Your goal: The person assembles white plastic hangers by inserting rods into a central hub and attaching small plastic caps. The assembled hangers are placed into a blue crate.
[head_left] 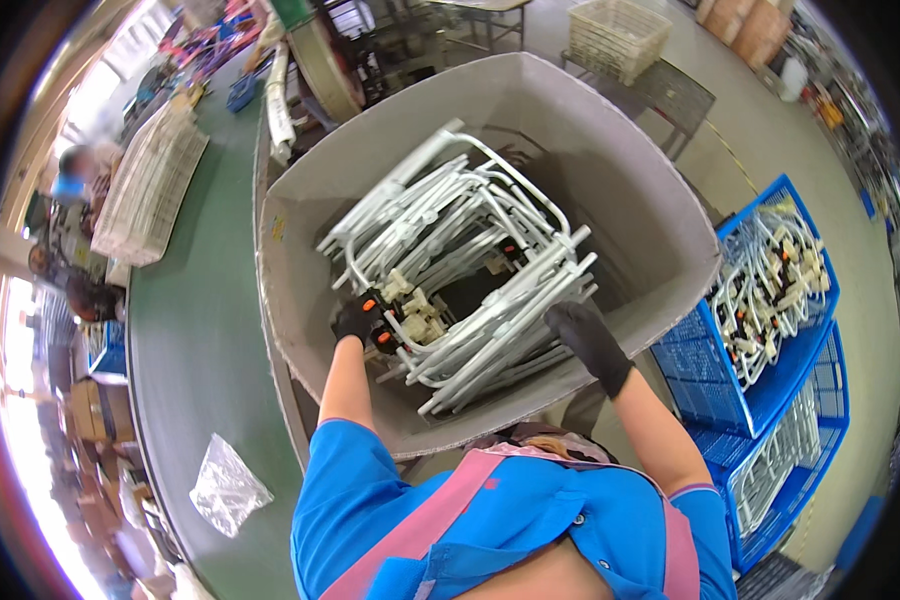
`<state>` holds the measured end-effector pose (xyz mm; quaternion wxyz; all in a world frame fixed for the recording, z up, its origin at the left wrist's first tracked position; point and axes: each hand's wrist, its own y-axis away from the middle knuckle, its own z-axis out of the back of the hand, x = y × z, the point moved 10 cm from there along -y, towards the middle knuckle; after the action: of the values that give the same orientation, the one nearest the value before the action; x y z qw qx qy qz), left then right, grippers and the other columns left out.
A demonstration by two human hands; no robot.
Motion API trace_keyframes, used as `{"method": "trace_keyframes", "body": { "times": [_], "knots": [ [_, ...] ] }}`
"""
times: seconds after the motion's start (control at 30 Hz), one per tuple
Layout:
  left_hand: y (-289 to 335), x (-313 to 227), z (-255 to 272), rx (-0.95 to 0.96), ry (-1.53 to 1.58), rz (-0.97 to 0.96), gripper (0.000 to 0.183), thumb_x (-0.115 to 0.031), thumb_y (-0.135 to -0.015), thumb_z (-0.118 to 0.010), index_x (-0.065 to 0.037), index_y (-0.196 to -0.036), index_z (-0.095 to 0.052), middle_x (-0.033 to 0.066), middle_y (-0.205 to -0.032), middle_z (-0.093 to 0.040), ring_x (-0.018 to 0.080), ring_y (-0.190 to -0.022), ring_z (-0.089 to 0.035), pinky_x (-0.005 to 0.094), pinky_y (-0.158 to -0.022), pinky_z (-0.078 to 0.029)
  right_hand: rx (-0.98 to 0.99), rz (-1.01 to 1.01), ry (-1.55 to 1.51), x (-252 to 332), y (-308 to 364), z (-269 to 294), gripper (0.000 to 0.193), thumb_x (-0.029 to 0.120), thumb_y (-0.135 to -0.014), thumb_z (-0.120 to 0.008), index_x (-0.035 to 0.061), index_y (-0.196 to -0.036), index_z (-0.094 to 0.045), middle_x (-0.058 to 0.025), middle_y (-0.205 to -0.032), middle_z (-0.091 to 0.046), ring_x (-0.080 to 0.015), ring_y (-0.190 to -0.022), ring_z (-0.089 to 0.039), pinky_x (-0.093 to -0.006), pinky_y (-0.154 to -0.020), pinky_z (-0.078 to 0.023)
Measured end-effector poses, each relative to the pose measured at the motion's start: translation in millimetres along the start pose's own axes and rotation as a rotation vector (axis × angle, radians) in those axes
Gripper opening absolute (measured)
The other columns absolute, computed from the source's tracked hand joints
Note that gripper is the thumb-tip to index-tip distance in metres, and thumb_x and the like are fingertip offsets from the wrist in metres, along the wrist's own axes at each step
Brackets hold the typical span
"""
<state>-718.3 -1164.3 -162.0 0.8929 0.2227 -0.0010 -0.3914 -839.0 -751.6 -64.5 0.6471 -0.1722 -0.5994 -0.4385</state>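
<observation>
A stack of white tubular metal frames [500,335] lies inside a large grey box [660,215]. Black fittings with orange buttons [370,304] and cream plastic clips [415,310] sit on the tubes at the near left side of the stack. My left hand [351,320], in a black glove, is closed at that corner, gripping the frames beside the fittings; its fingertips are partly hidden. At the right side of the stack, my black-gloved right hand [588,338] is closed on the tube ends, its fingers curling beneath them.
A green conveyor belt [195,330] runs along the left, carrying a clear plastic bag [227,487] and stacked cream trays [155,185]. To the right stand blue crates [685,370] holding more white tube parts. Another person [75,180] is at the far left. White baskets [620,35] stand behind.
</observation>
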Motion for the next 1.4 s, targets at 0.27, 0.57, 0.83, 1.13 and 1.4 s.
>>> {"method": "trace_keyframes", "body": {
  "times": [0.27, 0.57, 0.83, 1.13, 1.4],
  "knots": [
    [-43.2, 77.1, -170.1, 0.17, -0.118, 0.15, 0.078, -0.042, -0.071, -0.073, -0.013, -0.137, -0.042, 0.0132, -0.135, -0.048, 0.0304, -0.12, -0.05, 0.0424, -0.097, -0.045, -0.329, 0.036, -0.016, -11.8, 154.6, 119.6, 0.022, 0.015, -0.088, -0.06, -0.0024, -0.101, -0.061, -0.009, -0.085, -0.064, -0.0165, -0.08, -0.062, -0.0294, -0.071, -0.048],
    [-46.7, -107.4, -143.2, 0.024, 0.075, -0.353, 0.056, -0.044, -0.095, -0.034, -0.007, -0.137, -0.042, 0.0207, -0.133, -0.049, 0.0354, -0.124, -0.045, 0.0414, -0.103, -0.036, -0.675, -0.223, -0.061, -145.6, 323.1, 189.6, 0.022, 0.016, -0.089, -0.057, -0.004, -0.098, -0.062, -0.0108, -0.082, -0.064, -0.019, -0.074, -0.062, -0.0307, -0.067, -0.048],
    [-9.2, -89.1, -73.1, -0.401, -0.35, 0.237, 0.095, -0.064, -0.064, -0.06, -0.004, -0.136, -0.044, 0.0258, -0.136, -0.041, 0.0372, -0.131, -0.033, 0.041, -0.11, -0.026, -0.831, -0.504, 0.356, -295.9, 520.0, 231.3, 0.024, 0.024, -0.085, -0.061, 0.0034, -0.096, -0.065, -0.0164, -0.086, -0.067, -0.031, -0.081, -0.066, -0.0394, -0.071, -0.05],
    [213.2, -505.1, -5.5, -0.481, 0.328, -1.033, 0.021, -0.018, -0.087, -0.058, 0.0, -0.098, -0.065, 0.019, -0.098, -0.066, 0.0362, -0.094, -0.062, 0.0441, -0.082, -0.048, -0.967, -0.557, 0.236, -333.5, 585.6, 264.7, 0.025, 0.029, -0.083, -0.062, 0.006, -0.092, -0.067, -0.0158, -0.088, -0.067, -0.033, -0.083, -0.065, -0.0418, -0.073, -0.05],
    [424.1, -794.9, -172.0, -0.049, 0.168, -1.855, 0.026, -0.01, -0.077, -0.069, -0.01, -0.102, -0.066, 0.0114, -0.091, -0.067, 0.0313, -0.081, -0.06, 0.041, -0.077, -0.045, -1.082, -0.591, 0.171, -350.2, 580.7, 297.6, 0.029, 0.033, -0.082, -0.064, 0.0073, -0.096, -0.067, -0.0134, -0.091, -0.067, -0.0292, -0.079, -0.065, -0.0398, -0.071, -0.051]
  ]
}}
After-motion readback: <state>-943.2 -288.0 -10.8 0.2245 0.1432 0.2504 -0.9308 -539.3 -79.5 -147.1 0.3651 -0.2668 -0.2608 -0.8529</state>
